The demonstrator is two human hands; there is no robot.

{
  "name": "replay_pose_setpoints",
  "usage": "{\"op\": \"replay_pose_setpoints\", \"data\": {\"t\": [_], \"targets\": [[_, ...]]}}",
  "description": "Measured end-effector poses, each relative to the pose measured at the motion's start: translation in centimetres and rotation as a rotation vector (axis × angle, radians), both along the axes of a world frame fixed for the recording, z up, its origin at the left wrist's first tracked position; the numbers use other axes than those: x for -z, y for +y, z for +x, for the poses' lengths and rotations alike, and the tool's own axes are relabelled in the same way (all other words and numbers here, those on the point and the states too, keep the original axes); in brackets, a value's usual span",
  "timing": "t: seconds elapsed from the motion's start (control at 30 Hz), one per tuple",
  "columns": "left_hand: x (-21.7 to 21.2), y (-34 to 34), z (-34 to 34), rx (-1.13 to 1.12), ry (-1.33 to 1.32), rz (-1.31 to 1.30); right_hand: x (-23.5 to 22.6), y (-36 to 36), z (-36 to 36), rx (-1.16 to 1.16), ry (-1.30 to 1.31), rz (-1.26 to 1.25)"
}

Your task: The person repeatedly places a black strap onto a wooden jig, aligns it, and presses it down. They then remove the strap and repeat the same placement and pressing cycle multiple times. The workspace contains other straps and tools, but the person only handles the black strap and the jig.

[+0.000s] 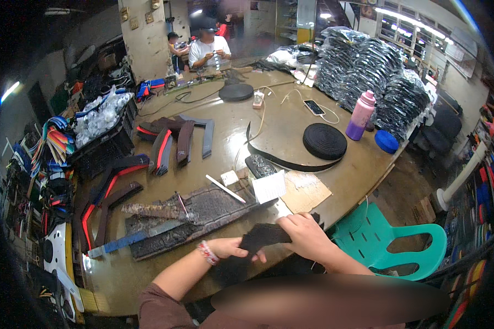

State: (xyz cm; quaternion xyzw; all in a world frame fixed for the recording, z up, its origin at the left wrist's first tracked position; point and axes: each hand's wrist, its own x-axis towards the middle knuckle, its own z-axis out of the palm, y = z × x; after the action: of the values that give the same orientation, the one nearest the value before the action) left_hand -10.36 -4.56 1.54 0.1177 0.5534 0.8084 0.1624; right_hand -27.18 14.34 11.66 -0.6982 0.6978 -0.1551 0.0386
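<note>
Near the table's front edge, a black piece of fabric [264,236] is held between my two hands. My left hand [229,249], with a red-and-white bracelet at the wrist, pinches its left end. Closed over its right end is my right hand [306,234]. A dark, worn board [203,222] lies just beyond my left forearm, with a blue-and-grey strip [129,239], a pen [182,205] and a white stick [225,188] on it. Past my right hand rest a white paper [269,188] and a brown cardboard sheet [306,193].
Folded dark and red strips [111,181] lie at left, beside a black crate [104,143]. A black webbing roll [325,141], pink-purple bottle [361,116] and phone [313,108] stand or lie farther right. A green chair [389,236] is at right. Another person [209,52] sits across the table.
</note>
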Motion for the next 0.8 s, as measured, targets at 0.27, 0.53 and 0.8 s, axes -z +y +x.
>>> {"op": "replay_pose_setpoints", "data": {"t": [0.27,0.53,0.8], "targets": [[3.8,0.7,-0.6,0.017,-0.174,0.526,3.2,-2.5,0.6,-0.186,0.033,-0.097],[3.4,0.5,-0.6,-0.167,-0.194,0.504,2.8,-3.6,0.0,-0.008,-0.067,-0.006],[1.0,1.5,-0.8,-0.291,-0.129,0.18,3.4,-4.6,1.5,0.041,0.096,-0.134]]}}
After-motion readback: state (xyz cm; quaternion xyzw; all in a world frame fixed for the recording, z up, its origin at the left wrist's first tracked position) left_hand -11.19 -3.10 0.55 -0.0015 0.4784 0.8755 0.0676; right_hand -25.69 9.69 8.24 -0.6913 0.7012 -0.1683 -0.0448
